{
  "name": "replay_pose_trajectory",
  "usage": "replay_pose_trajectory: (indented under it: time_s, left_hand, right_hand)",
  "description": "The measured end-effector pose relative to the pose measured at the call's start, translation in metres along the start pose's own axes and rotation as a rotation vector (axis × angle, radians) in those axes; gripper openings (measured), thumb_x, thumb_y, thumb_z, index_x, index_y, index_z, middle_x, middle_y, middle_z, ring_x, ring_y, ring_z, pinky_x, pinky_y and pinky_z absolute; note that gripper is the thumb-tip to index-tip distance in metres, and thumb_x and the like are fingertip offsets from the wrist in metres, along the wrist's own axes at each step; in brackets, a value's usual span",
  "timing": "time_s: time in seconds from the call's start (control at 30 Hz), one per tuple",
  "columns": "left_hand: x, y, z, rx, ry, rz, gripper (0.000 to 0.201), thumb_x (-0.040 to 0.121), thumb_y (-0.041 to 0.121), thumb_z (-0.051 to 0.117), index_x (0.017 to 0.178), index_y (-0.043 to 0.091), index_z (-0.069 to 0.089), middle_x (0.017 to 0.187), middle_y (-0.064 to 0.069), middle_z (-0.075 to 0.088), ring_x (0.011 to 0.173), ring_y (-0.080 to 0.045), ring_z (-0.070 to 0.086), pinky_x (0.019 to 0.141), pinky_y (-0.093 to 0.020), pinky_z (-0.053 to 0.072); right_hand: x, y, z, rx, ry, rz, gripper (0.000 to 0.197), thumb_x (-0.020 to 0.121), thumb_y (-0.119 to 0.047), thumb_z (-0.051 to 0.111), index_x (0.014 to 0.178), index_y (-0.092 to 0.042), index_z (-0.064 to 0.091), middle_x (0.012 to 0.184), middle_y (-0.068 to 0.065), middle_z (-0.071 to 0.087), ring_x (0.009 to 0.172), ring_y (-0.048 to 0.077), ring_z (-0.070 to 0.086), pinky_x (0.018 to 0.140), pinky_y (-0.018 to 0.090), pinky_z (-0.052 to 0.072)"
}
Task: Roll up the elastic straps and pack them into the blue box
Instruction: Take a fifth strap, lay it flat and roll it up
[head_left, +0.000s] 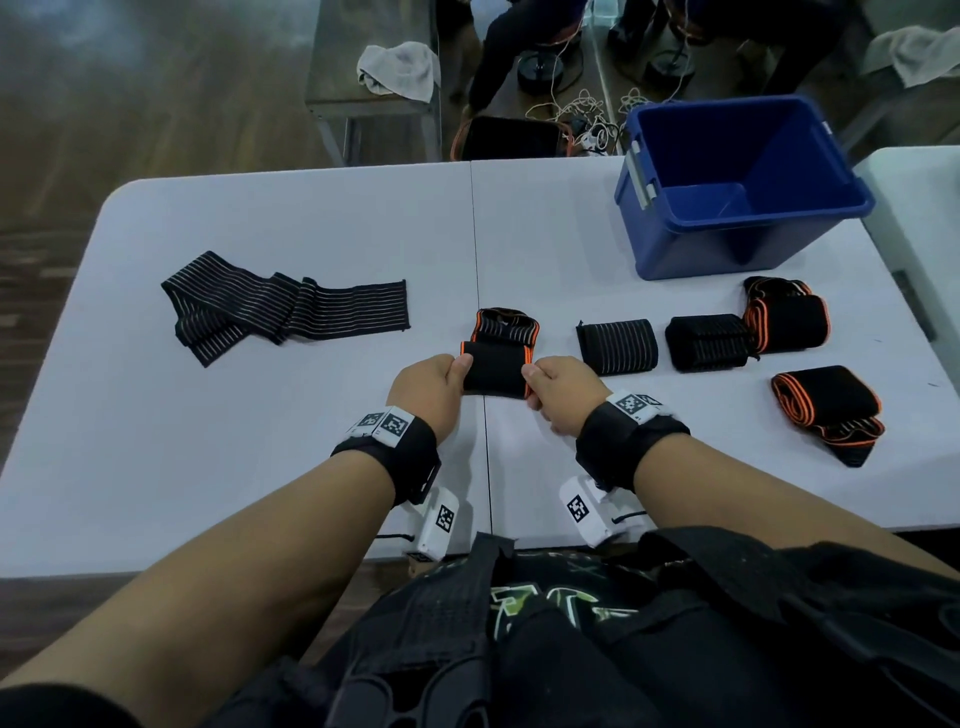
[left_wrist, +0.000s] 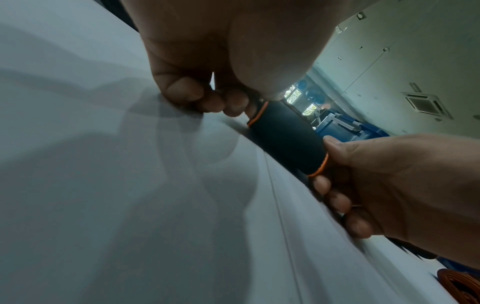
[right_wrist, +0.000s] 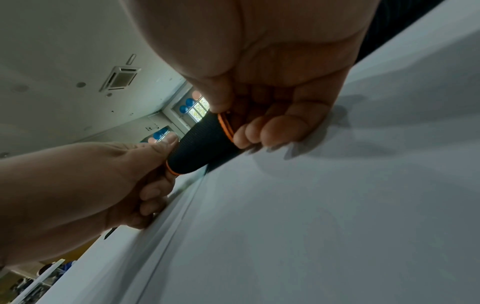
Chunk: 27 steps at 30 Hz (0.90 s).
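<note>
A black strap with orange edges lies partly rolled at the middle of the white table; its loose tail bunches just beyond the roll. My left hand pinches the roll's left end, thumb on top, and my right hand pinches its right end. Both wrist views show the dark roll held between the two hands. The blue box stands open at the far right and looks empty. An unrolled striped black strap lies at the left.
Right of my hands lie two rolled striped straps and two rolled orange-edged straps. Beyond the table's far edge are a bench with a grey towel, cables and a person's legs.
</note>
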<state>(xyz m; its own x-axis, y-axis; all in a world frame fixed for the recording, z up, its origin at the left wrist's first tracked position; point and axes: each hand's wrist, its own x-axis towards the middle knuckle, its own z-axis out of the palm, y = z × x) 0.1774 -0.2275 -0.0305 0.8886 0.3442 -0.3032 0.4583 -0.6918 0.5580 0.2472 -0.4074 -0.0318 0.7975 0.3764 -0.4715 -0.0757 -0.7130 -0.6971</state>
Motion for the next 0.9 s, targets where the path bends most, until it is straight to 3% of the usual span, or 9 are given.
replay_pose_trajectory:
  time_s: [0.07, 0.13, 0.27, 0.33, 0.43, 0.57, 0.7, 0.8, 0.9]
  left_hand:
    - [0.002, 0.002, -0.003, 0.02, -0.032, 0.01, 0.049, 0.106, 0.046, 0.032, 0.067, 0.018, 0.043, 0.064, 0.0, 0.05, 0.067, -0.022, 0.049, 0.06, -0.034, 0.031]
    - [0.005, 0.002, -0.006, 0.028, -0.047, 0.018, 0.047, 0.105, 0.047, 0.037, 0.069, 0.017, 0.048, 0.066, 0.0, 0.053, 0.072, -0.024, 0.053, 0.063, -0.033, 0.035]
    - [0.01, 0.006, -0.013, -0.113, 0.028, 0.036, 0.02, 0.097, 0.038, 0.06, 0.11, 0.025, 0.068, 0.085, 0.007, 0.069, 0.086, -0.015, 0.064, 0.077, -0.028, 0.045]
    - [0.012, 0.011, -0.015, -0.112, 0.022, 0.114, 0.022, 0.098, 0.03, 0.059, 0.116, 0.025, 0.07, 0.095, 0.003, 0.073, 0.092, -0.017, 0.066, 0.084, -0.029, 0.049]
    - [0.015, 0.015, -0.017, 0.02, -0.001, 0.183, 0.026, 0.102, 0.026, 0.051, 0.118, 0.016, 0.069, 0.1, -0.009, 0.069, 0.093, -0.024, 0.06, 0.079, -0.031, 0.043]
    - [0.017, 0.013, -0.019, 0.106, -0.072, 0.204, 0.028, 0.105, 0.026, 0.045, 0.112, 0.01, 0.066, 0.091, -0.011, 0.063, 0.091, -0.029, 0.059, 0.075, -0.033, 0.041]
    - [0.011, 0.009, -0.023, 0.088, -0.136, 0.195, 0.03, 0.103, 0.028, 0.05, 0.079, 0.019, 0.065, 0.065, 0.003, 0.057, 0.073, -0.02, 0.054, 0.062, -0.027, 0.035]
    - [0.004, 0.007, -0.022, 0.051, -0.175, 0.17, 0.035, 0.1, 0.032, 0.056, 0.081, 0.007, 0.072, 0.069, -0.009, 0.067, 0.074, -0.027, 0.061, 0.07, -0.035, 0.047]
    - [-0.005, 0.01, -0.018, 0.001, -0.218, 0.146, 0.034, 0.095, 0.036, 0.064, 0.078, 0.009, 0.076, 0.074, -0.011, 0.072, 0.075, -0.028, 0.066, 0.075, -0.04, 0.053]
  right_hand:
    - [0.001, -0.001, -0.002, 0.012, -0.002, 0.024, 0.045, 0.103, -0.032, 0.04, 0.077, -0.002, 0.061, 0.077, 0.015, 0.067, 0.062, 0.025, 0.054, 0.071, 0.045, 0.056]
    - [0.004, -0.003, -0.003, -0.026, 0.005, 0.045, 0.044, 0.102, -0.032, 0.044, 0.081, 0.002, 0.065, 0.085, 0.021, 0.069, 0.068, 0.032, 0.062, 0.075, 0.049, 0.059]
    - [0.007, -0.006, 0.001, -0.084, 0.162, 0.047, 0.02, 0.092, -0.027, 0.063, 0.096, -0.008, 0.066, 0.094, 0.013, 0.07, 0.087, 0.03, 0.069, 0.084, 0.044, 0.057]
    - [0.007, -0.008, 0.003, -0.067, 0.202, 0.051, 0.03, 0.089, -0.024, 0.067, 0.117, -0.013, 0.061, 0.107, 0.008, 0.068, 0.101, 0.025, 0.064, 0.093, 0.039, 0.052]
    - [0.007, -0.01, -0.001, -0.107, 0.179, 0.03, 0.036, 0.09, -0.024, 0.066, 0.124, -0.012, 0.06, 0.112, 0.008, 0.068, 0.107, 0.025, 0.062, 0.096, 0.036, 0.049]
    - [0.0, -0.006, -0.003, -0.061, 0.157, -0.008, 0.027, 0.093, -0.028, 0.062, 0.115, -0.013, 0.064, 0.1, 0.004, 0.071, 0.096, 0.023, 0.066, 0.09, 0.035, 0.052]
    - [-0.01, 0.0, -0.003, 0.042, 0.162, -0.03, 0.021, 0.092, -0.027, 0.061, 0.106, -0.012, 0.067, 0.092, 0.005, 0.071, 0.081, 0.025, 0.069, 0.084, 0.044, 0.057]
    - [-0.018, 0.004, -0.006, 0.069, 0.149, -0.035, 0.02, 0.091, -0.023, 0.063, 0.107, -0.013, 0.068, 0.096, 0.003, 0.07, 0.078, 0.023, 0.065, 0.082, 0.044, 0.058]
    - [-0.031, 0.013, -0.013, 0.099, 0.133, -0.006, 0.016, 0.085, -0.021, 0.065, 0.099, -0.017, 0.071, 0.088, -0.002, 0.07, 0.075, 0.018, 0.066, 0.074, 0.039, 0.06]
